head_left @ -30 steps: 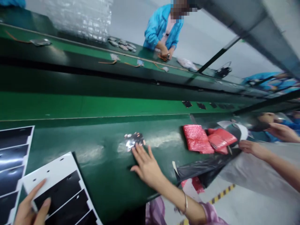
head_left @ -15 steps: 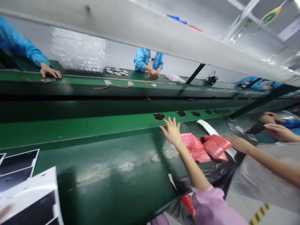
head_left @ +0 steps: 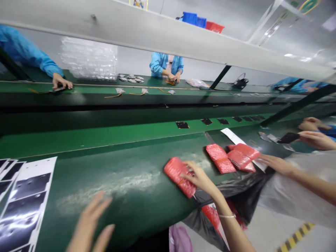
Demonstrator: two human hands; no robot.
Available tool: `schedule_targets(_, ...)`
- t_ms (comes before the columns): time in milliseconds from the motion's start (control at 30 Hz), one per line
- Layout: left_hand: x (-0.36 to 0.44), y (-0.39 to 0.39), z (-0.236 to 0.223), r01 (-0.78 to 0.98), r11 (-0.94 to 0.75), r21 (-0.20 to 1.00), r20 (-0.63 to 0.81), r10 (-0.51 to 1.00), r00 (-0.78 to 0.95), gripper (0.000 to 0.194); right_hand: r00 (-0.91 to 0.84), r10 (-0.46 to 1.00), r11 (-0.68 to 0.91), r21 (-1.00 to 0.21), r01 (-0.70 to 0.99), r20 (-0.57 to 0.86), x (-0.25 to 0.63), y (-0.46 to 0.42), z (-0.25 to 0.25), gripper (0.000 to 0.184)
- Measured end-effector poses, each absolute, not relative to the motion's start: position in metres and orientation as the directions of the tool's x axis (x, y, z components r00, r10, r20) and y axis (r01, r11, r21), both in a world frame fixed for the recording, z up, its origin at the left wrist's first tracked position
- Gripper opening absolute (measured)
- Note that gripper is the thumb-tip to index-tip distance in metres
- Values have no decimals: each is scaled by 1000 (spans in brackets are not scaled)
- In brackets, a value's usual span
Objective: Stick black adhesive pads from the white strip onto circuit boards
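My right hand (head_left: 198,176) grips the near right side of a red bubble-wrap packet (head_left: 176,174) over the green bench; whether the packet touches the surface I cannot tell. Fingers apart and slightly blurred, my left hand (head_left: 90,222) is open above the bench at the lower left, holding nothing. To its left lie white sheets with black panels (head_left: 27,204). More red packets (head_left: 219,158) lie right of my right hand, beside a co-worker's hand (head_left: 278,164). Below my right forearm, a black plastic bag (head_left: 204,224) hangs at the bench edge with red packets in it.
Flat black pieces (head_left: 182,125) lie in a row along the bright green strip (head_left: 118,137). A dark post (head_left: 296,106) slants down at the right. Beyond the strip, people in blue work at another bench. A white strip (head_left: 232,135) lies behind the red packets.
My right hand, open near the black pieces before, has come back toward me and now grips a red packet. My left hand has come away from the sheets at the left.
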State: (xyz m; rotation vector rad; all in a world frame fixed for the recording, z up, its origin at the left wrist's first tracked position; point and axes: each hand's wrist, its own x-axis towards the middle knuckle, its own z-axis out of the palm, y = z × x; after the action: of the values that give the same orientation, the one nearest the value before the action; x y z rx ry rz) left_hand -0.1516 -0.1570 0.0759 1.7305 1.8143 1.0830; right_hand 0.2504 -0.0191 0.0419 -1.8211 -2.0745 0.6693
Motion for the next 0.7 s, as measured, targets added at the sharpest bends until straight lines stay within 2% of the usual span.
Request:
schedule_targets(33,-132,-157,72,701,-249,668,256,962,97,47,-276,960,194,-580,791,-55,229,-25,43,38)
schedule_targets(67,-110,-154,68,705,-387,594,231,922,312,57,-357,934,280,-613,739,-3,209,-32,45,37)
schedule_targets(133,-71,-142,56,715,-512,477,153,849,506,73,-330,931,351,-617,704,153,177,-49,52,31)
schedule_targets(200,-46,-123,42,755,-518,402,95,844,528,78,-134,960,261,-608,750,246,156,-69,58,21)
schedule_targets(300,-33,-94,26,775,-534,338,61,834,548,81,34,979,102,-627,773,201,139,-99,53,20)
schedule_targets(400,-30,-83,22,795,-525,303,44,841,539,85,78,976,62,-599,798,204,131,-118,39,23)
schedule_targets(467,-26,-90,25,863,-438,251,23,894,448,88,93,963,65,-556,829,252,129,-119,32,26)
schedule_targets(600,-18,-117,36,953,-293,82,49,956,290,64,45,961,95,-480,872,272,126,-110,32,29)
schedule_targets(633,-16,-121,38,953,-291,80,80,955,285,60,41,961,97,-475,875,273,125,-108,33,30)
schedule_targets(700,-10,-122,36,930,-337,146,150,937,316,66,52,960,89,-475,876,275,124,-106,33,29)
